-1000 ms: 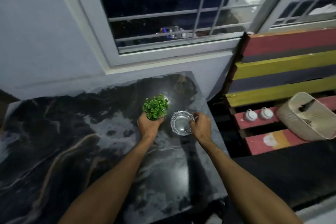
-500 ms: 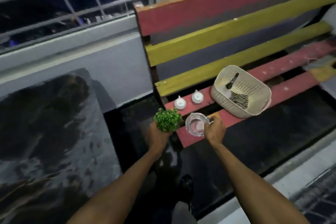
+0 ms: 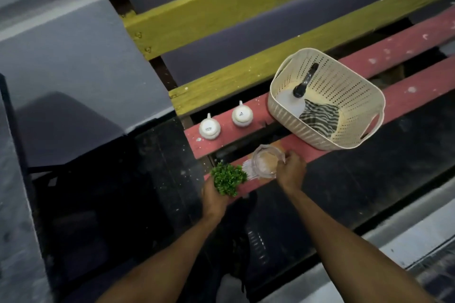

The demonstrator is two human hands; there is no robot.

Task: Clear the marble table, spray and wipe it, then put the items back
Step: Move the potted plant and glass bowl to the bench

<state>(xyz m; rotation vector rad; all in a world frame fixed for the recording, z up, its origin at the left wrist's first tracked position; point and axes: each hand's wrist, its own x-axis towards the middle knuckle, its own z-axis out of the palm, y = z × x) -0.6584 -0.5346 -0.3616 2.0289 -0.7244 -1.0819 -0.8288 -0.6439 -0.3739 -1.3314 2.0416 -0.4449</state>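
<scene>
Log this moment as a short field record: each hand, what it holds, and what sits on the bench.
left hand: holds small green plant at the bench's near edge
right hand: fingers grip rim of clear glass dish, over the front slat
bench: red seat slats, yellow and purple back
two white cups: upside down, on the bench
basket: cream, on the bench; striped cloth inside

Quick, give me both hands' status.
Left hand: closed around the small green plant.
Right hand: gripping the glass dish by its rim.
</scene>
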